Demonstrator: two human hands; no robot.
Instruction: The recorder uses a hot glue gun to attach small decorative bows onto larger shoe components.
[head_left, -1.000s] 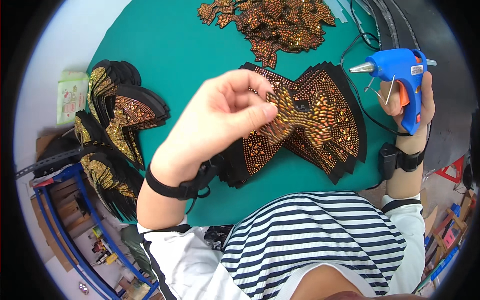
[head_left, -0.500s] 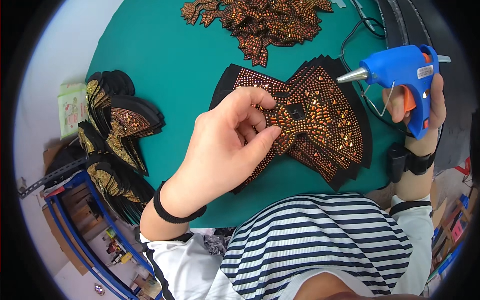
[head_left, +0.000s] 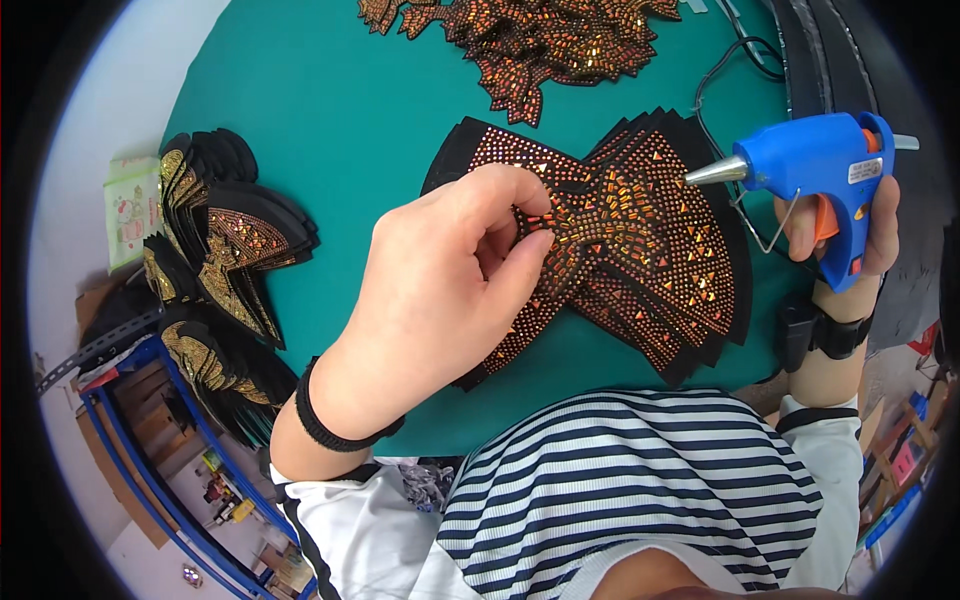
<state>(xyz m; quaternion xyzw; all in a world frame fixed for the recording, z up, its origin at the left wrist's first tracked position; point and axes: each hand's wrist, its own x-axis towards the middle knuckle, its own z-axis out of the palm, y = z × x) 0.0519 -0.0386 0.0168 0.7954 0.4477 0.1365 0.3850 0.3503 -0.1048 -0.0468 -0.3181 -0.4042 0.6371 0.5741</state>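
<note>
A stack of black bow-shaped pieces (head_left: 690,260), set with copper and orange studs, lies fanned out on the green table in front of me. My left hand (head_left: 440,265) is over its left half, with thumb and forefinger closed on the edge of a small orange-studded bow piece (head_left: 625,230) at the middle of the top bow. The other fingers are curled and partly hidden. In my right hand (head_left: 882,235) is a blue glue gun (head_left: 800,155), held upright off the table by its handle. Its metal nozzle points left, above the stack's right side.
A heap of small studded bow pieces (head_left: 560,45) lies at the far side of the green table (head_left: 330,100). Stacks of black and gold pieces (head_left: 235,240) line the left edge, beside a pale green packet (head_left: 130,215). A black cord (head_left: 705,85) loops behind the glue gun.
The small studded piece now covers the dark gap that showed at the bow's middle. The glue gun has shifted slightly right and down. My left hand has moved slightly left.
</note>
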